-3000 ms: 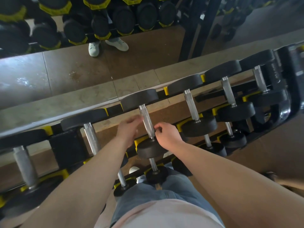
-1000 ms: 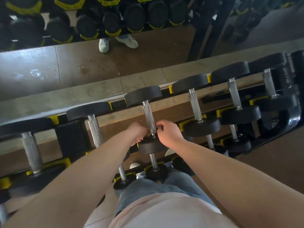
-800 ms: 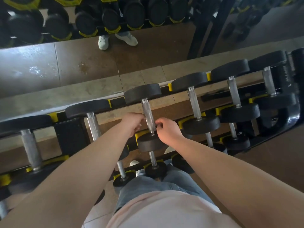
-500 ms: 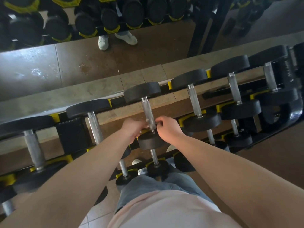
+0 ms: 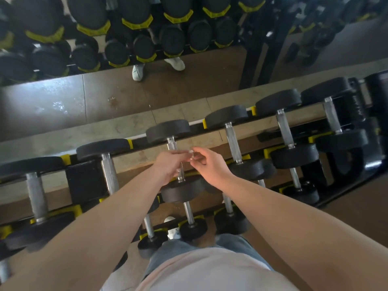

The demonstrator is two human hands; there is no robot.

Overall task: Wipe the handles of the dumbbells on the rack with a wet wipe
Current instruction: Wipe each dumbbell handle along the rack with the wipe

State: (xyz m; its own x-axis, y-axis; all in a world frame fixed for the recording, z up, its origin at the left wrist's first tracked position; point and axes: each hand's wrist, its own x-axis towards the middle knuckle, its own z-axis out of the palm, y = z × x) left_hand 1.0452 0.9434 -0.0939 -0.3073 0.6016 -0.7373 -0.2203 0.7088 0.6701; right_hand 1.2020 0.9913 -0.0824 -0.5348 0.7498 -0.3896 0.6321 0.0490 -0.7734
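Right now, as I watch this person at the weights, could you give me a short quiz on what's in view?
1. True or false: the left hand and the right hand are both at one handle.
2. The rack has pads of which colour: A yellow, B red, C blue?
3. How many top-row handles show to the right of that one?
Key: 1 true; 2 A; 3 three.
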